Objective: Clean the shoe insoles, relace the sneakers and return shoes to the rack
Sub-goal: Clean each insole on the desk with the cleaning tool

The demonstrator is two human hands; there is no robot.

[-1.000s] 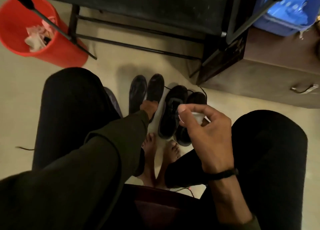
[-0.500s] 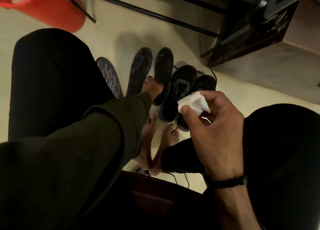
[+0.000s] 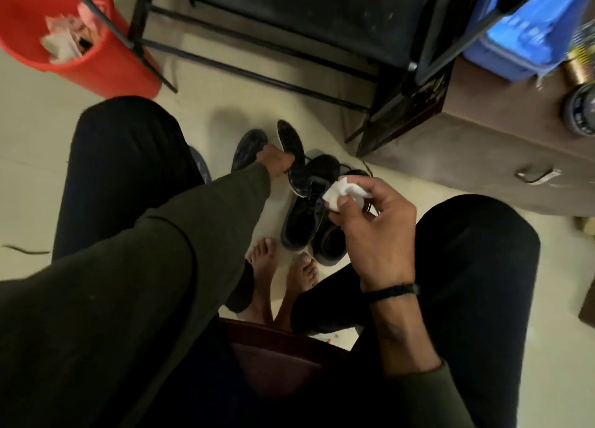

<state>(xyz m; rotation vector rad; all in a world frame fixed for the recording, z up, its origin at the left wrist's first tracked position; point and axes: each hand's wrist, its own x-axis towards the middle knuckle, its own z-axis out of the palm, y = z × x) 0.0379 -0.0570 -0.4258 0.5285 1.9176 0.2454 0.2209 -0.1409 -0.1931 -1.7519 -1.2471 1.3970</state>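
I sit with my knees apart above the floor. My left hand (image 3: 277,163) reaches down and grips a dark insole (image 3: 294,151), lifted and tilted off the floor. A second dark insole (image 3: 248,146) lies on the floor just left of it, and a third (image 3: 201,167) peeks out beside my left knee. Two black sneakers (image 3: 306,212) stand side by side in front of my bare feet. My right hand (image 3: 376,228) hovers over the sneakers and pinches a crumpled white tissue (image 3: 344,191) between thumb and fingers.
A red bin (image 3: 106,64) with used tissues stands at the back left. A black metal rack (image 3: 289,15) fills the back, its bars low over the floor. A brown cabinet (image 3: 483,144) with a handle stands at the right, a blue container (image 3: 528,31) on top.
My left hand has closed on the right-hand insole and raised it off the floor. My right hand kept the tissue and shifted only slightly. The camera view tilted back up.
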